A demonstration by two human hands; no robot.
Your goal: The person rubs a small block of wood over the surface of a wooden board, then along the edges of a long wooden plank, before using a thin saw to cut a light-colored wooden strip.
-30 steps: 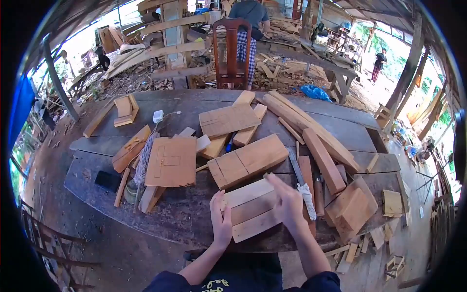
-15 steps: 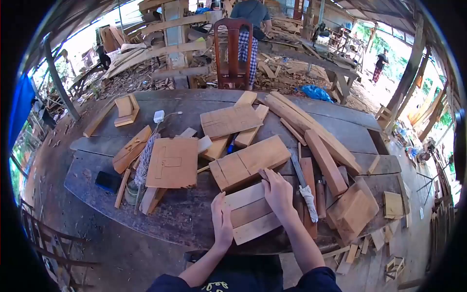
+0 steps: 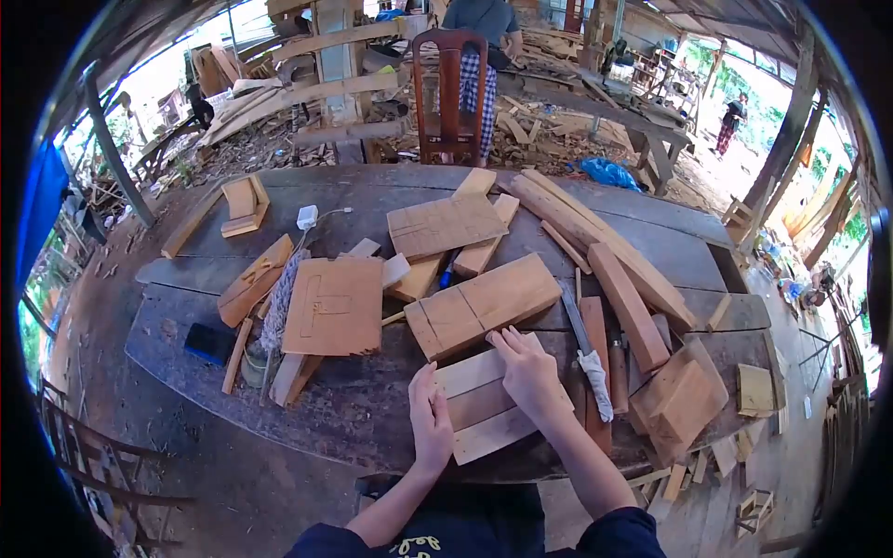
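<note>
A pale wooden block (image 3: 484, 405) made of banded pieces lies at the near edge of the dark workbench (image 3: 372, 418). My left hand (image 3: 429, 420) presses flat against its left end. My right hand (image 3: 527, 372) lies palm down on its top right part, fingers spread toward the far edge. Just beyond the block sits a larger marked wooden board (image 3: 482, 304). Neither hand grips anything.
A handsaw with a cloth-wrapped handle (image 3: 586, 349) lies right of my right hand. Several boards and offcuts, a square panel (image 3: 333, 307), a rope-wrapped tool (image 3: 277, 307) and a black block (image 3: 209, 343) cover the bench. A wooden chair (image 3: 450, 93) and a person (image 3: 479, 28) stand beyond.
My right hand came down from above the block's right end and now rests flat on its top. The left hand stayed against the left end.
</note>
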